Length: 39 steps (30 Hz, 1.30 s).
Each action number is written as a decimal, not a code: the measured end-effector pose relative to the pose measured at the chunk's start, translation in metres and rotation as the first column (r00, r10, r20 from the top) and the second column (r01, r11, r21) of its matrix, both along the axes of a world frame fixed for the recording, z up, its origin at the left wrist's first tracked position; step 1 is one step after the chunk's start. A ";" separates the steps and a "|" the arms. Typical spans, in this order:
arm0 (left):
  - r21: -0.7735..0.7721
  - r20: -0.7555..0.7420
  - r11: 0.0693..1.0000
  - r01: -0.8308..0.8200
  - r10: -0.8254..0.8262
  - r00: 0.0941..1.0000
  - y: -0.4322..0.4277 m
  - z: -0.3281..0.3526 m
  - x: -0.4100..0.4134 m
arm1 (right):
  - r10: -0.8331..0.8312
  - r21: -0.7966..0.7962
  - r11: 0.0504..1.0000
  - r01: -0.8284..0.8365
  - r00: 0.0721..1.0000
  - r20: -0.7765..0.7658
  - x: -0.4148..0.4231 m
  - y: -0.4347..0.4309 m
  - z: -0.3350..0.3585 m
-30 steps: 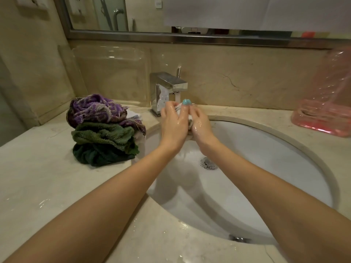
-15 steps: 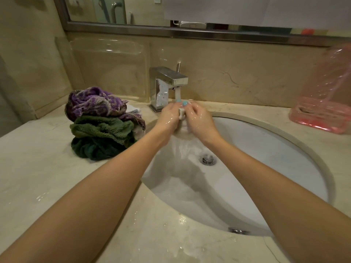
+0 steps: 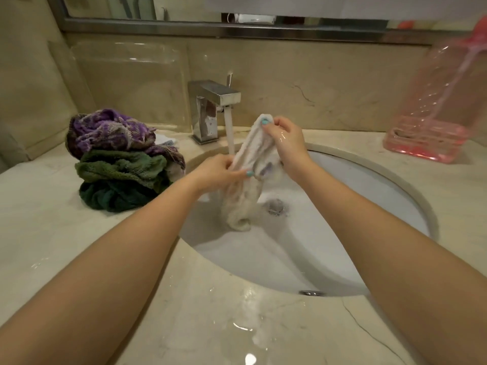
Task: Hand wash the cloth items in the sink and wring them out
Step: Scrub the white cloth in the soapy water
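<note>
Fingers (image 3: pixel 272 125) of our right hand (image 3: pixel 288 144) pinch the top end of one white cloth (image 3: pixel 251 156), raised beside the running water (image 3: pixel 228 130) from the faucet (image 3: pixel 213 97). Our left hand (image 3: pixel 218 172) grips its middle, lower, over the sink (image 3: pixel 342 233). Both forearms reach forward. Three wadded cloths (image 3: pixel 118 164) sit stacked on the counter (image 3: pixel 52 246), left.

A bathroom: water is running from a square chrome faucet (image 3: pixel 212 99) into a white oval sink (image 3: pixel 342 233) that is sitting sunk in a wet beige marble tabletop (image 3: pixel 39 222), while a metal-framed wall mirror (image 3: pixel 184 11) is hanging above the matching marble backsplash (image 3: pixel 316 85).
</note>
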<state>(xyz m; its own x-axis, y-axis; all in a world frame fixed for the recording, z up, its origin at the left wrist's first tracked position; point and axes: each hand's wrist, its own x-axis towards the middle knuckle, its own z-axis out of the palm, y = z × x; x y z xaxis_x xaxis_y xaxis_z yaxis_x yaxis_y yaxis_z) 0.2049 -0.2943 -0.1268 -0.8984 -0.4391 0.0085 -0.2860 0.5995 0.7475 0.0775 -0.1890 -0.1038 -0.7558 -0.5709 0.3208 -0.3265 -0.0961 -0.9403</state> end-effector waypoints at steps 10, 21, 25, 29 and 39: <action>0.292 -0.448 0.927 -0.237 0.352 0.822 -0.009 0.008 0.004 | -0.154 0.113 0.977 0.183 0.960 -0.232 -0.009 -0.007 -0.005; 0.551 -0.347 0.771 -0.320 0.560 0.752 0.006 0.010 -0.019 | 0.174 0.196 0.967 -0.161 0.983 -0.051 0.055 -0.039 -0.009; 0.628 -0.289 0.737 -0.248 0.517 0.806 0.017 0.016 -0.015 | -0.002 0.187 0.982 0.023 0.994 -0.112 0.041 -0.038 -0.010; 0.537 -0.334 0.830 -0.152 0.375 0.865 0.035 0.022 -0.018 | -0.239 0.268 0.926 0.265 0.963 -0.126 0.002 -0.020 -0.012; 0.155 -0.515 0.949 -0.275 0.315 0.797 0.028 0.035 -0.006 | -0.173 0.183 0.962 0.202 0.971 -0.162 -0.028 0.027 0.047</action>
